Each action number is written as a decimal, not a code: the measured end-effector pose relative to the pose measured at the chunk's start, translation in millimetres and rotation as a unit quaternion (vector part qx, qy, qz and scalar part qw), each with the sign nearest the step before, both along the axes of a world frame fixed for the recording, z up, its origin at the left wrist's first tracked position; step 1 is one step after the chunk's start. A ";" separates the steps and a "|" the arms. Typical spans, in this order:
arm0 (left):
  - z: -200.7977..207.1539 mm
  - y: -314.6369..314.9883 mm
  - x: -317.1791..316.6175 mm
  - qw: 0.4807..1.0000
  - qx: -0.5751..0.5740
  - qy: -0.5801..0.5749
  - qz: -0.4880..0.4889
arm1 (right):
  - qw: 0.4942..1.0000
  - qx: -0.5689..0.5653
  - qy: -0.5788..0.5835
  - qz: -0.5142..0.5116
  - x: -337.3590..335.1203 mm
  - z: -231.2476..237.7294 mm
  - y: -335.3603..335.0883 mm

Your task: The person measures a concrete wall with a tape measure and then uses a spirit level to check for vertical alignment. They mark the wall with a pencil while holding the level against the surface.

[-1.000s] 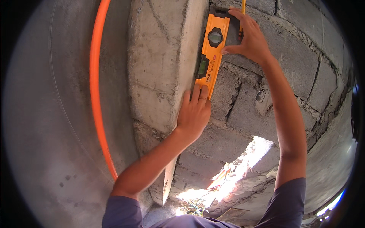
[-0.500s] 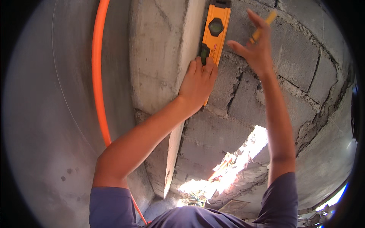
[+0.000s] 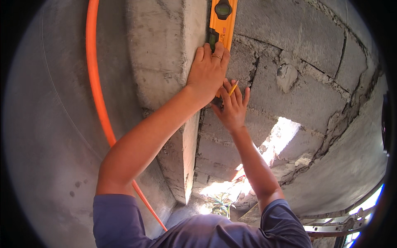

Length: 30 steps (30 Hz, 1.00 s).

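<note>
Gripping the orange level [image 3: 227, 22], the left hand [image 3: 208, 71] lies across its face; the right hand [image 3: 233, 107], fingers partly spread, holds a yellow pencil [image 3: 233, 88] between them near the level's lower end. The level runs alongside a concrete column [image 3: 159, 53], before a grey block wall [image 3: 297, 27].

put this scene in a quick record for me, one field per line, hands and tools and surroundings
left hand: laid over the orange spirit level, a ring on one finger
right hand: holding a yellow pencil close to the level's lower end
level position: lengthwise beside the pale concrete post, upper end cut off by the picture's edge
background: gray block wall with rough mortar joints
left side: orange tube, curving downward
lighting: bright patch below and right of the hands
</note>
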<state>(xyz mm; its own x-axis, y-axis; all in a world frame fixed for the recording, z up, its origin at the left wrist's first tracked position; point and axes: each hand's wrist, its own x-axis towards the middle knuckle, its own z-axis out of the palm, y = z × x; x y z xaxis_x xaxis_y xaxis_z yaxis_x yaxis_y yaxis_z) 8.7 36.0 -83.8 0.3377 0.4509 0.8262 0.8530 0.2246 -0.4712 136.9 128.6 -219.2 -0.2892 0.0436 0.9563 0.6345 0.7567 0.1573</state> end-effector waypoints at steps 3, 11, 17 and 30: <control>24.1 -11.4 6.1 0.997 -0.045 -0.042 -0.035 | 1.000 0.006 0.004 0.001 -2.2 -2.6 2.1; 214.7 -46.4 4.5 0.998 -0.039 0.000 -0.045 | 1.000 0.004 0.006 0.005 -2.3 -7.3 9.0; 234.0 -29.2 0.1 0.996 -0.082 0.023 -0.024 | 1.000 0.008 0.010 0.010 -3.3 -6.6 9.4; 236.7 3.5 -2.6 0.998 -0.060 0.007 -0.007 | 0.999 0.027 0.020 -0.002 -5.7 -5.1 6.9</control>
